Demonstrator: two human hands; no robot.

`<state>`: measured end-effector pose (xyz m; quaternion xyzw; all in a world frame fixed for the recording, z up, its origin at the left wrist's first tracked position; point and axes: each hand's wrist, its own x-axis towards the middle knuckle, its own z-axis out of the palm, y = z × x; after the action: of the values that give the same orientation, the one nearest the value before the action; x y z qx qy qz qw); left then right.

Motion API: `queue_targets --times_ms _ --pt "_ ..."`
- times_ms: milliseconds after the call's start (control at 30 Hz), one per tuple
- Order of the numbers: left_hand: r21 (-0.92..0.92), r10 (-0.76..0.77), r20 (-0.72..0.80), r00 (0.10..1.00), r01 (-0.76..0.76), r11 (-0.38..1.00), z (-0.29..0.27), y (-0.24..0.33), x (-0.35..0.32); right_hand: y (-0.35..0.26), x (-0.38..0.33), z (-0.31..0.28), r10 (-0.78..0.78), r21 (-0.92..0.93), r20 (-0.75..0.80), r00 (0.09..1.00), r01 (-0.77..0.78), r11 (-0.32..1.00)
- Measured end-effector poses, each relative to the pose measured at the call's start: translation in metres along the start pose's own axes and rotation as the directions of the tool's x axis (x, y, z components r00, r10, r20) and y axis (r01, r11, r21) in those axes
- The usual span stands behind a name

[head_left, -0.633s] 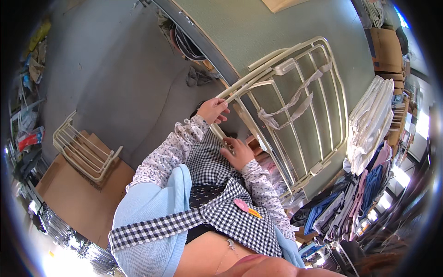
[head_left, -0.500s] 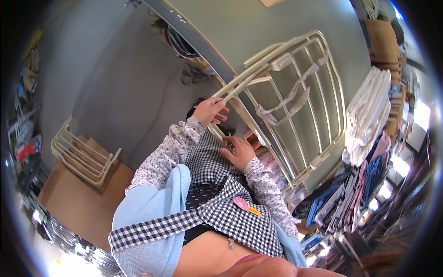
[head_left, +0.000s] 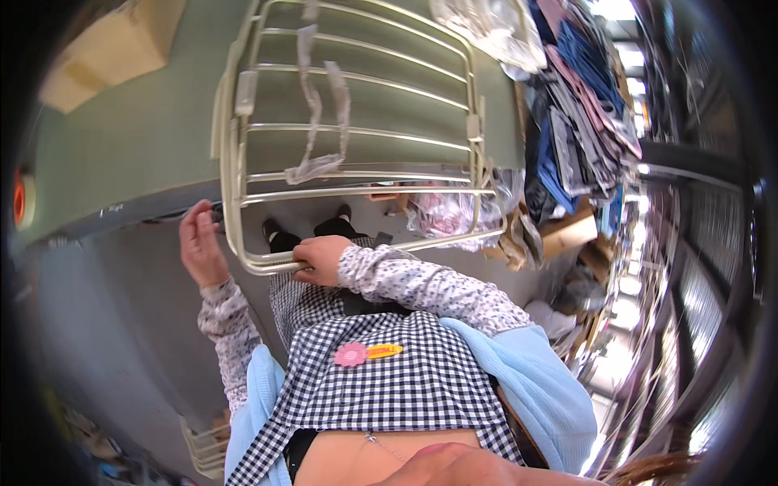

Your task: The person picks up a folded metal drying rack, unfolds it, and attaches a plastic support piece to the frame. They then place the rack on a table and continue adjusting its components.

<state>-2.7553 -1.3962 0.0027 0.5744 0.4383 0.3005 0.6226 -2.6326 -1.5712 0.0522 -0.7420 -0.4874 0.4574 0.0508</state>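
Note:
A cream-coloured metal tube rack (head_left: pixel 356 130) with several parallel bars lies over the green table (head_left: pixel 121 174), its near end jutting past the edge towards me. A crumpled strip of clear plastic (head_left: pixel 312 105) hangs on its bars. My right hand (head_left: pixel 318 261) is closed around the rack's near tube, left of its middle. Just off the rack's near left corner is my left hand (head_left: pixel 203 247), raised with fingers stretched out and nothing in it; it looks apart from the tube.
A cardboard box (head_left: pixel 117 53) stands at the far left of the table, with an orange-centred tape roll (head_left: pixel 23 201) at the left edge. Folded garments (head_left: pixel 575 105) and a plastic-wrapped stack (head_left: pixel 494 28) lie to the right. Another cream rack (head_left: pixel 204 447) is at the lower left.
My view has turned, so the table and rack now lie straight ahead. My right hand has closed on the near tube. My left hand has come away from the rack's side.

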Motion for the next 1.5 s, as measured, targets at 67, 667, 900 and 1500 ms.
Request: queue_targets --times_ms 67,667,900,1500 --pt "-0.175 0.16 0.106 0.981 -0.14 0.975 0.005 0.047 -0.004 0.005 0.001 0.009 -0.013 0.02 -0.044 0.999 0.014 1.0" --pt "-0.733 0.895 0.373 0.246 0.669 0.122 0.118 0.25 -0.083 0.012 0.008 0.01 -0.062 -0.002 0.019 0.998 0.062 0.998" --pt "-0.922 0.71 0.101 0.697 0.333 -0.196 0.137 0.229 -0.129 0.008 0.009 0.005 -0.035 -0.02 0.072 0.997 0.037 0.999" --pt "-0.87 0.709 -0.47 0.525 -0.409 -0.275 0.085 0.254 -0.08 0.022 0.012 0.021 -0.086 0.04 -0.023 0.996 0.086 0.995"
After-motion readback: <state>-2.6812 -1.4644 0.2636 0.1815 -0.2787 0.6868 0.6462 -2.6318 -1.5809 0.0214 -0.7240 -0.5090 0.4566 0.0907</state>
